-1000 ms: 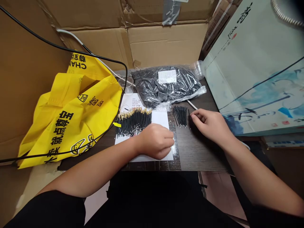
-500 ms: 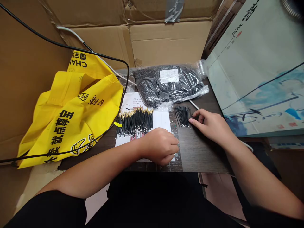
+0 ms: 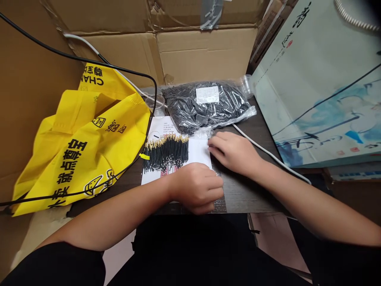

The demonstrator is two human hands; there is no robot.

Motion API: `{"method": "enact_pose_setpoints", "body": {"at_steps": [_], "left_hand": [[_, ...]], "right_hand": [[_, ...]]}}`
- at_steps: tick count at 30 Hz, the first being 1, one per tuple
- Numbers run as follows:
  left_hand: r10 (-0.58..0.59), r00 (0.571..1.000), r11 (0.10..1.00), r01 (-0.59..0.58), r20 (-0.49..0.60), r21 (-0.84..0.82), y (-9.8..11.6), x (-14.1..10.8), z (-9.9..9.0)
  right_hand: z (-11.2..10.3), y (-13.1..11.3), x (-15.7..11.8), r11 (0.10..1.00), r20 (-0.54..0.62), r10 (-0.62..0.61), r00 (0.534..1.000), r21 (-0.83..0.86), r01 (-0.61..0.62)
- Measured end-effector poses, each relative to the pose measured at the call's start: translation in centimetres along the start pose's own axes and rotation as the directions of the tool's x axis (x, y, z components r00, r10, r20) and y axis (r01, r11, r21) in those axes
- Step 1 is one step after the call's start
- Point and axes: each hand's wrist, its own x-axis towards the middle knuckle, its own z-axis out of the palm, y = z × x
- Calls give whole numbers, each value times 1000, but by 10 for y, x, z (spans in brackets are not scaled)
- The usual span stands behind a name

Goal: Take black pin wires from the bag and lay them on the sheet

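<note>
My left hand [image 3: 200, 190] is curled into a fist low over the front of the white paper [image 3: 199, 151]. Whatever its fingers may hold is hidden. To the right and farther back, my right hand [image 3: 233, 151] has its fingers bent together, tips at the paper's right edge. It covers the spot where a small bunch of black wires lay, and its grip cannot be made out. Left of both hands, a wide row of short black cables [image 3: 166, 153] with gold connectors at the far ends and bare silvery tips at the near ends lies on the paper.
Behind the cables lies a clear plastic bag [image 3: 181, 113] full of black pieces, between a clear cup [image 3: 155, 107] and stacked cups [image 3: 246, 85]. A yellow bag [image 3: 71, 131] fills the left, crossed by a black cord [image 3: 113, 63]. A pale paper bag [image 3: 315, 107] stands right.
My right hand has moved left from the side of the small wire bunch and now hides that spot. My left hand stays in a fist at nearly the same place. The view has shifted slightly.
</note>
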Motion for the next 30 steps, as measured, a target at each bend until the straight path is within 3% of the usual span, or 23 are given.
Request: {"method": "enact_pose_setpoints", "body": {"at_steps": [1,3,6,15,20,26,30], "left_hand": [[20,1000,1000,-20,-12,10,1,0,-1],[49,998,998,-48,-33,30,2,-1,-3],[51,997,997,-48,-52,55,0,-2,-3],[-13,998,998,17,-60,68,-7,-3,-1],[-72,984,997,77,-165,25,-14,-6,-3],[-199,909,977,214,-367,0,-24,-14,-11],[-302,814,919,387,-496,77,-31,-17,-11]], "right_hand": [[3,-4,11,991,-12,-125,992,-58,124],[12,-11,33,913,12,-389,921,-132,387],[25,-17,57,834,14,-515,857,-223,505],[38,-16,67,794,-10,-578,816,-240,559],[38,-14,69,786,-32,-602,798,-198,586],[36,-9,68,805,-108,-582,806,-219,552],[26,-2,69,840,-139,-532,835,-214,499]]}}
